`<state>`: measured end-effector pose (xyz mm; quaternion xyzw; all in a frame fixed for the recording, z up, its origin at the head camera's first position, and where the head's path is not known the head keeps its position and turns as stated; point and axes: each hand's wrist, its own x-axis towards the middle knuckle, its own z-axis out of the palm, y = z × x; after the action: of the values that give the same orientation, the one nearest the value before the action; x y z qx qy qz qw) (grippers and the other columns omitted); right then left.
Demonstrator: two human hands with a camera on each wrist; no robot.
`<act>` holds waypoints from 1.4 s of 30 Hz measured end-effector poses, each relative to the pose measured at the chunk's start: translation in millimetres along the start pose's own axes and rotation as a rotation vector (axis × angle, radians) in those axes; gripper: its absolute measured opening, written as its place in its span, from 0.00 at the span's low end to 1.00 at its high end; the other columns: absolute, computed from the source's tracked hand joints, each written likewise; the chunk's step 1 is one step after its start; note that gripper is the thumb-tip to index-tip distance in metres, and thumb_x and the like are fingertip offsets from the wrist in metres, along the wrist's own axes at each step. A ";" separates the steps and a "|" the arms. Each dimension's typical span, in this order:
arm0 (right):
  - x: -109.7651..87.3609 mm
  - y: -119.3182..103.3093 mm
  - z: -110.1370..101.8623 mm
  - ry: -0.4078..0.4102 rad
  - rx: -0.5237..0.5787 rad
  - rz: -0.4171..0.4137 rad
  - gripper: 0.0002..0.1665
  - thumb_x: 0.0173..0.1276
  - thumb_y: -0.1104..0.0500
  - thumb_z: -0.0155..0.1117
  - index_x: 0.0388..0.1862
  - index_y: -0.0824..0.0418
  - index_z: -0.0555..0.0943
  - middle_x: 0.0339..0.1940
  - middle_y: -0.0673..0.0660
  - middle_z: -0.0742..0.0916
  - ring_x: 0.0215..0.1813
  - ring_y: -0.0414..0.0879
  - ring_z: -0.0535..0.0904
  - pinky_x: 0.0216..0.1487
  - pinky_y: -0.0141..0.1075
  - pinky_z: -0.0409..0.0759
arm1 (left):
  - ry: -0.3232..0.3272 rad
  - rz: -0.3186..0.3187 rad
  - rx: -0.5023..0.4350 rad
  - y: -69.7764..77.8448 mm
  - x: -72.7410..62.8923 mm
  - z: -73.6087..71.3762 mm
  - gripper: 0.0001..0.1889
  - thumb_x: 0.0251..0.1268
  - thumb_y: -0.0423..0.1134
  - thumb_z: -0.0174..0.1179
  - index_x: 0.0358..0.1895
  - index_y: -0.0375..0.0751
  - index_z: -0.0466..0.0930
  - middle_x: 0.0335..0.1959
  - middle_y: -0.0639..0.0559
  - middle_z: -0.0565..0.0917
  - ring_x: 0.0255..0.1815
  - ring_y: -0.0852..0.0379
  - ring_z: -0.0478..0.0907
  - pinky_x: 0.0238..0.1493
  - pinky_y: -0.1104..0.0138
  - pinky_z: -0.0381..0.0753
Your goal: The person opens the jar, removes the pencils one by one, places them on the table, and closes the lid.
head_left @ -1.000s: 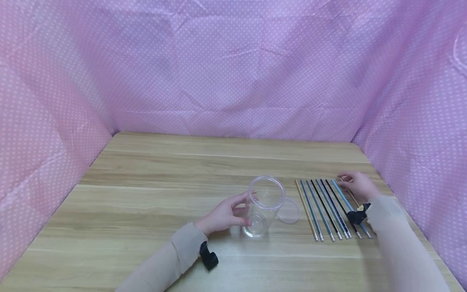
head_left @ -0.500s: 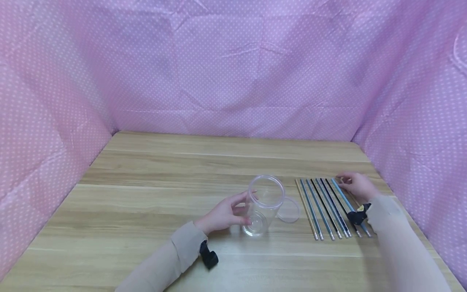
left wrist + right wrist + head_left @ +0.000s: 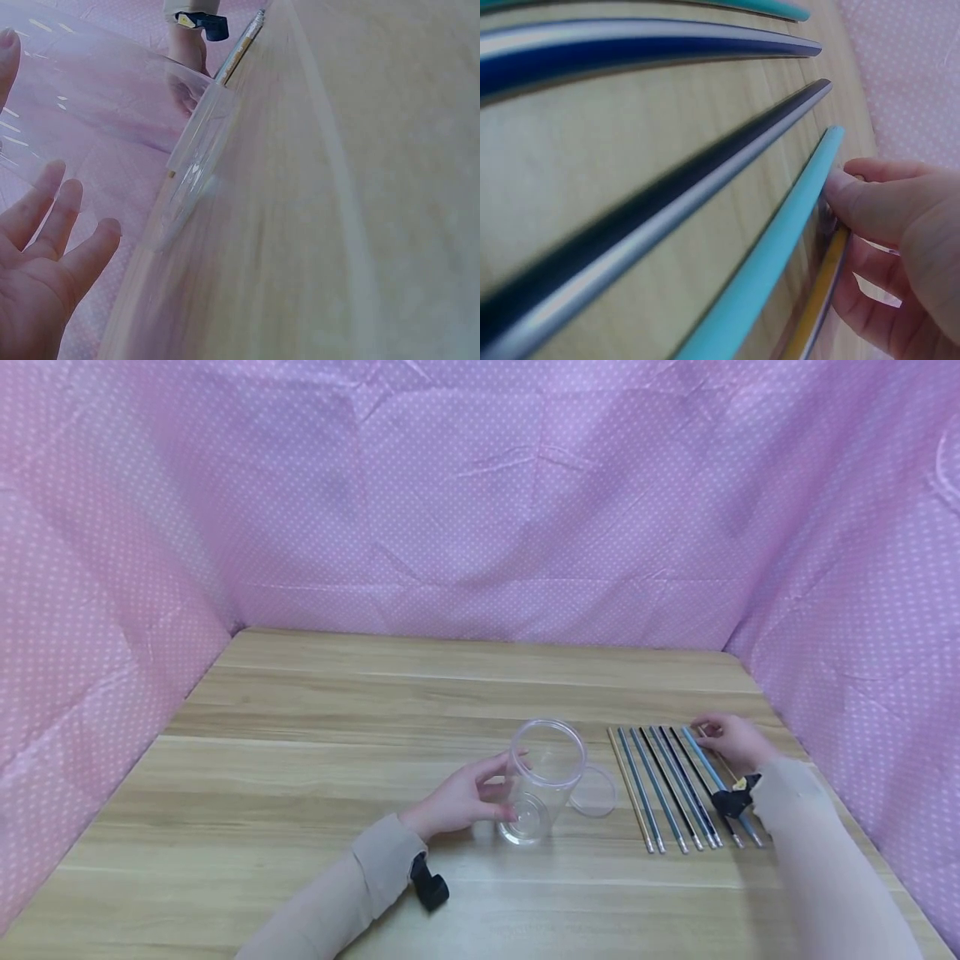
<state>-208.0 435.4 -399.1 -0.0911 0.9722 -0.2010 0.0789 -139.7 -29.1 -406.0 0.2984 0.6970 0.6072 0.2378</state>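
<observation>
A tall clear plastic cup (image 3: 551, 777) stands upright on the table, its mouth facing up. My left hand (image 3: 459, 800) holds it from the left, thumb low in front and fingers round the far side. In the left wrist view spread fingertips (image 3: 69, 196) lie against the see-through wall. My right hand (image 3: 737, 742) is at the far end of the rightmost pencil, a yellow one (image 3: 826, 285), which it pinches between thumb and fingers. Right beside the thumb lies a light blue pencil (image 3: 769, 259). The wrist strap and sleeve hide part of the near pencil ends.
Several pencils (image 3: 660, 789) in blue, black and yellow lie in a row, eraser ends toward me. Between cup and row lies a clear round lid (image 3: 594, 793). Pink dotted cloth (image 3: 480, 510) surrounds the wooden table (image 3: 300, 760) on three sides.
</observation>
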 end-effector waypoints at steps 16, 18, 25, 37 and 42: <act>0.7 1.7 2.3 0.023 0.003 -0.030 0.19 0.64 0.63 0.62 0.51 0.73 0.76 0.39 0.70 0.84 0.45 0.67 0.79 0.49 0.61 0.77 | -0.006 -0.011 -0.026 -0.1 -0.9 -0.4 0.39 0.53 0.29 0.67 0.71 0.37 0.60 0.74 0.45 0.59 0.68 0.39 0.65 0.69 0.54 0.67; -0.7 -1.0 1.2 0.026 0.000 -0.034 0.19 0.64 0.63 0.62 0.51 0.74 0.76 0.38 0.69 0.84 0.44 0.65 0.80 0.47 0.58 0.79 | -0.005 -0.017 -0.020 -0.4 -0.5 -0.3 0.39 0.53 0.29 0.67 0.70 0.38 0.61 0.75 0.47 0.57 0.68 0.39 0.65 0.69 0.54 0.67; -5.3 -24.0 -13.4 0.035 0.010 -0.042 0.22 0.63 0.66 0.60 0.54 0.76 0.73 0.37 0.69 0.83 0.37 0.56 0.80 0.35 0.44 0.83 | 0.000 -0.014 -0.022 -0.3 -0.5 -0.2 0.39 0.54 0.29 0.67 0.71 0.39 0.61 0.75 0.48 0.57 0.69 0.42 0.64 0.69 0.55 0.67; -11.1 -70.4 -29.6 0.178 -0.035 -0.172 0.19 0.63 0.67 0.62 0.52 0.73 0.77 0.41 0.70 0.83 0.37 0.55 0.80 0.34 0.41 0.81 | 0.007 -0.021 -0.021 -2.1 0.0 -0.2 0.39 0.53 0.29 0.67 0.70 0.41 0.61 0.75 0.51 0.57 0.69 0.41 0.65 0.69 0.55 0.67; -15.7 -90.8 -22.2 0.238 -0.036 -0.328 0.17 0.57 0.70 0.67 0.47 0.71 0.80 0.37 0.66 0.84 0.31 0.43 0.79 0.29 0.32 0.80 | 0.004 -0.011 -0.019 -2.2 0.5 -0.6 0.41 0.53 0.30 0.67 0.72 0.39 0.58 0.75 0.48 0.57 0.69 0.41 0.65 0.69 0.55 0.66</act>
<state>-183.8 365.0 -340.4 -0.2251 0.9502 -0.2029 -0.0722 -140.7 -29.3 -408.0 0.2912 0.6933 0.6129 0.2427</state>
